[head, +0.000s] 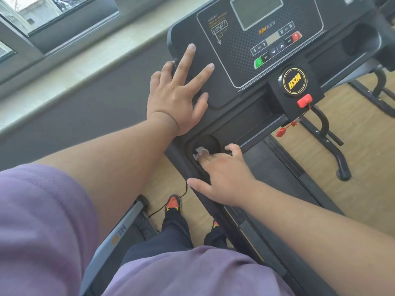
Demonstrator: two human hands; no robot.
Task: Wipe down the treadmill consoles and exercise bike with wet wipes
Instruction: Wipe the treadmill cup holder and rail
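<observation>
1. Left hand (178, 95) flat, fingers spread, resting on treadmill console (252, 43); holds nothing.
2. Right hand (222, 178) presses crumpled wet wipe (199, 153) with straight fingers at cup holder (208, 144) rim, lower left of console.

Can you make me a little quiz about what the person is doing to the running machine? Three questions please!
1. True or false: the left hand holds the wet wipe.
2. Where is the wipe being pressed? A) on the screen B) at the rim of the round cup holder C) on the red safety clip
3. Fill in: the left hand lies flat on the treadmill ___.

Key
1. False: the right hand presses it with straight fingers.
2. B
3. console
</observation>
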